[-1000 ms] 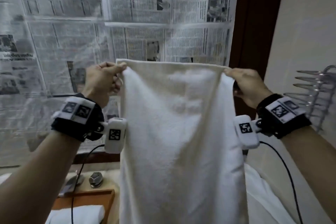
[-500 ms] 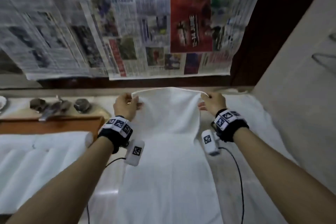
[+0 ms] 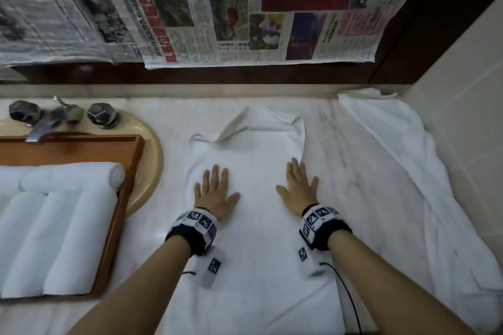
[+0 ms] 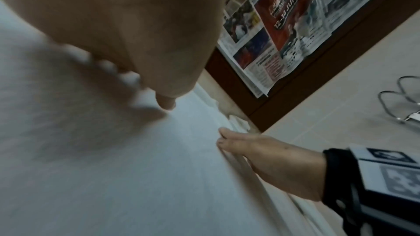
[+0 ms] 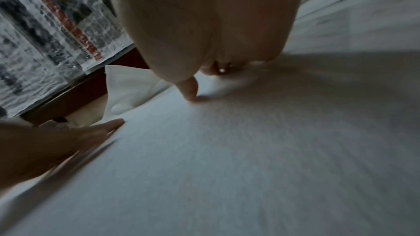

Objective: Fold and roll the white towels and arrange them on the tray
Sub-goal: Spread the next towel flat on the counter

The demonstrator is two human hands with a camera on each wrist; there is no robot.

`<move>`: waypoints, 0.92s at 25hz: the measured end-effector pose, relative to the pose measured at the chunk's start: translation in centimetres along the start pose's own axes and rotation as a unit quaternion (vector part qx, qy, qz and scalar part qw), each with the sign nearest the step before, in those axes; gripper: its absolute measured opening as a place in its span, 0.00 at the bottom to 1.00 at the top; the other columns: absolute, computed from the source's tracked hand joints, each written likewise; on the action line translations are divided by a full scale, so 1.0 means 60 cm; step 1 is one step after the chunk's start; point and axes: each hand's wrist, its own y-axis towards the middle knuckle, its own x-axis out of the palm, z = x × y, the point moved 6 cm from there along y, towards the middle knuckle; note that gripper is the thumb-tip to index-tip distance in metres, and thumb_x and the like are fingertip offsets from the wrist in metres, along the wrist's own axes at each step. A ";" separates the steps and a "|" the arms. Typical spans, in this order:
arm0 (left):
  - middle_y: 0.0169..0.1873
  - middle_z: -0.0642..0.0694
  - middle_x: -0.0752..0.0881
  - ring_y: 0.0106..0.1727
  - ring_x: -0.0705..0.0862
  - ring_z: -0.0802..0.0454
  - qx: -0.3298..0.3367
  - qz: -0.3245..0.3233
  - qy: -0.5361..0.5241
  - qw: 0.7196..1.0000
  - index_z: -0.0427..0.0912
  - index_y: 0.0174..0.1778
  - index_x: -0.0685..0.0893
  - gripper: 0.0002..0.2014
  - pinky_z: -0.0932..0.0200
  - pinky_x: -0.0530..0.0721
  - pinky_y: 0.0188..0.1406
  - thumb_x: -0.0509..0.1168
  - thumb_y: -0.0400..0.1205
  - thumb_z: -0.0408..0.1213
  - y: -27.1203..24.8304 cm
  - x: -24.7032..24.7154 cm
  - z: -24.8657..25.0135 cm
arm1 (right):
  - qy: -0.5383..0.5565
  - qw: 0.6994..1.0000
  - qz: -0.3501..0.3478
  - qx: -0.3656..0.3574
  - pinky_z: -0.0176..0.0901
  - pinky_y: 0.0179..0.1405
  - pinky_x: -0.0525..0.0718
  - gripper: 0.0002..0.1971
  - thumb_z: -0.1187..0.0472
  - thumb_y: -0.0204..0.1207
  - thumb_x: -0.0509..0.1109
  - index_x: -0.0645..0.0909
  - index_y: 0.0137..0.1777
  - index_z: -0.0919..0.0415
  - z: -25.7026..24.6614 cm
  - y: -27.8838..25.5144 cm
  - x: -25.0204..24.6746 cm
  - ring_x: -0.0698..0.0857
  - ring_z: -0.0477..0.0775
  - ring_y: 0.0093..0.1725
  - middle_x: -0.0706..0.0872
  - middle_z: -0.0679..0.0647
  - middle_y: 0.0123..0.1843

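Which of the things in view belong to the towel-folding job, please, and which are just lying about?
Part of the job:
- flat white towel on the counter, under the left hand and right hand
- brown wooden tray
- rolled white towels on the tray
- loose crumpled white towel at the right

Just lying about:
- dark metal tap
- beige basin
- hanging newspaper sheets
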 end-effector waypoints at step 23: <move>0.81 0.51 0.28 0.82 0.27 0.49 0.024 0.104 -0.016 0.994 0.49 0.84 0.34 0.34 0.43 0.26 0.77 0.28 0.82 0.58 -0.204 0.110 -0.056 | -0.045 0.997 0.043 -0.033 0.75 0.77 0.31 0.34 0.45 0.86 0.42 0.30 0.84 0.57 -0.031 -0.246 0.156 0.29 0.54 0.83 0.26 0.49 0.83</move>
